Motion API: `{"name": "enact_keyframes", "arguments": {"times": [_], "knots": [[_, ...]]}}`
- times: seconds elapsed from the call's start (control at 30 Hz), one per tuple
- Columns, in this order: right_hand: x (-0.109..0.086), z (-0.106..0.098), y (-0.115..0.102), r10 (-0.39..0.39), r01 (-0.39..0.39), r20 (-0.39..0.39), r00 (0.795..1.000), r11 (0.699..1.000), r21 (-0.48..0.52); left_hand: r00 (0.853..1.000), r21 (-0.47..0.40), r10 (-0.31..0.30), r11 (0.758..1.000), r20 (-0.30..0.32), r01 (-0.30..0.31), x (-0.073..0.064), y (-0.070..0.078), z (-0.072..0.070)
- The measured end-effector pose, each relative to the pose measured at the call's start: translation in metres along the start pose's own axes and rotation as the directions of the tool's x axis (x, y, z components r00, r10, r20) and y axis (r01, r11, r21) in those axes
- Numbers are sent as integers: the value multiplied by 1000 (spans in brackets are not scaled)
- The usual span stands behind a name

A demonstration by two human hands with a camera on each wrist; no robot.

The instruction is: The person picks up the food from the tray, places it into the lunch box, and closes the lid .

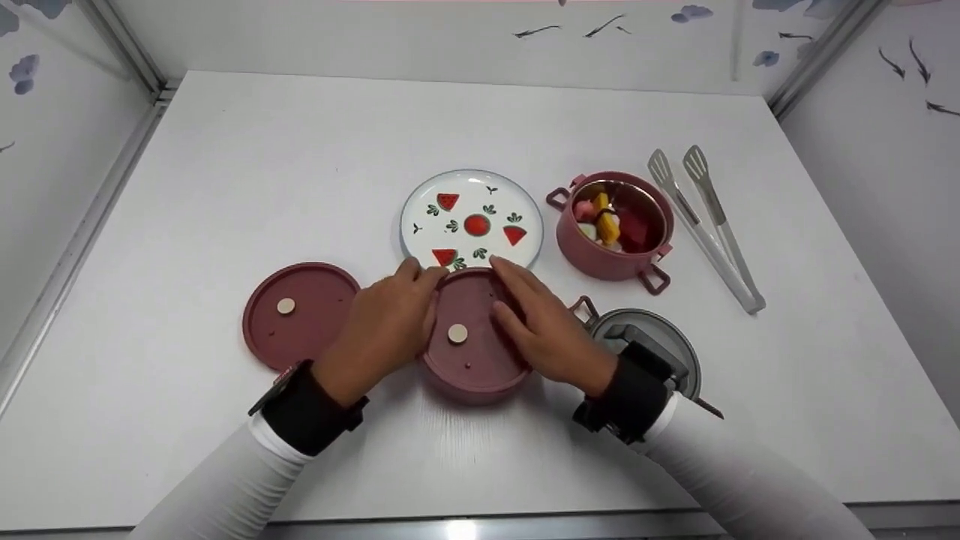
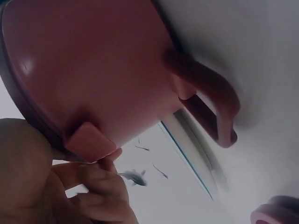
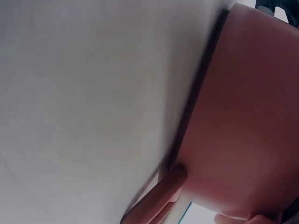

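In the head view a dark pink pot (image 1: 480,394) stands at the front centre, covered by a flat maroon lid (image 1: 484,322) with a beige knob. My left hand (image 1: 394,315) grips the lid's left and far edge, fingers bent; the left wrist view shows its fingers (image 2: 103,182) by a pink side clip (image 2: 91,142), near the rim. My right hand (image 1: 551,330) holds the lid's right edge, its thumb over the top and the index finger reaching to the far rim. A looped pot handle (image 2: 205,93) sticks out below the left hand.
A second maroon lid (image 1: 289,330) lies left. Behind the pot is a white plate (image 1: 469,184) with watermelon prints. An uncovered pink pot (image 1: 600,262) holds toy food pieces (image 1: 606,221). Metal tongs (image 1: 724,259) lie at right; a grey round vessel (image 1: 679,334) sits under the right wrist.
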State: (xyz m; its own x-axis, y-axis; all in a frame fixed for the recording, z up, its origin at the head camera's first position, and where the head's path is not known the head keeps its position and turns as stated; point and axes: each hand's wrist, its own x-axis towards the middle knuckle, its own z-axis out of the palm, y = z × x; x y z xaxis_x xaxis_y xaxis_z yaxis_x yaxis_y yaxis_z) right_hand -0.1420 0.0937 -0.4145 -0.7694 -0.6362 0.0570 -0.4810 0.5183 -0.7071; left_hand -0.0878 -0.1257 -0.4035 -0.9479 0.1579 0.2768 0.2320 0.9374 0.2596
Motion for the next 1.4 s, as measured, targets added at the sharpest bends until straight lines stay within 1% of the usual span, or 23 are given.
{"name": "enact_keyframes", "arguments": {"times": [0.07,0.17,0.3,0.4,0.53,0.67,0.8,0.97,1.07,1.1,1.17,1.23,1.3,1.33,1.37,1.4], "knots": [[0,2,-1,-19,18,-8,1000,998,-54,1000,-21,0,1000,-9,0,-4,3,1],[0,6,-2,-59,56,-16,998,985,-164,999,-35,44,998,8,-44,-9,7,4],[0,8,-2,-114,111,8,993,948,-297,989,-21,115,993,93,-114,-11,8,14],[2,9,-2,-125,137,54,991,925,-355,982,-28,132,991,133,-129,-10,6,17],[6,7,-4,-115,146,104,988,914,-379,978,-43,135,991,162,-130,-7,3,17],[10,4,-5,-88,128,127,988,924,-361,972,-61,125,991,197,-115,-2,2,16],[12,3,-3,-71,111,126,989,930,-350,967,-74,105,993,234,-90,1,2,17],[12,7,-2,-78,114,110,991,921,-371,964,-70,84,995,250,-69,1,1,18],[12,9,-2,-61,99,115,992,927,-362,958,-113,73,993,277,-43,0,-2,13],[12,10,-2,-51,90,118,992,930,-356,957,-135,68,990,283,-31,0,-4,10],[11,10,-2,-32,72,122,992,937,-342,960,-175,43,985,276,6,0,-13,1],[10,9,-2,-20,62,127,992,940,-336,969,-186,-9,981,246,56,-1,-29,-11],[8,8,-2,-8,52,130,992,939,-340,977,-168,-81,979,197,115,-3,-54,-24],[7,7,-2,-2,47,130,992,938,-342,976,-149,-125,977,176,152,-5,-68,-30],[6,6,-2,2,44,130,992,937,-347,972,-124,-168,974,166,190,-8,-83,-35],[5,6,-3,5,41,130,991,936,-350,963,-99,-211,968,169,230,-12,-98,-40]]}}
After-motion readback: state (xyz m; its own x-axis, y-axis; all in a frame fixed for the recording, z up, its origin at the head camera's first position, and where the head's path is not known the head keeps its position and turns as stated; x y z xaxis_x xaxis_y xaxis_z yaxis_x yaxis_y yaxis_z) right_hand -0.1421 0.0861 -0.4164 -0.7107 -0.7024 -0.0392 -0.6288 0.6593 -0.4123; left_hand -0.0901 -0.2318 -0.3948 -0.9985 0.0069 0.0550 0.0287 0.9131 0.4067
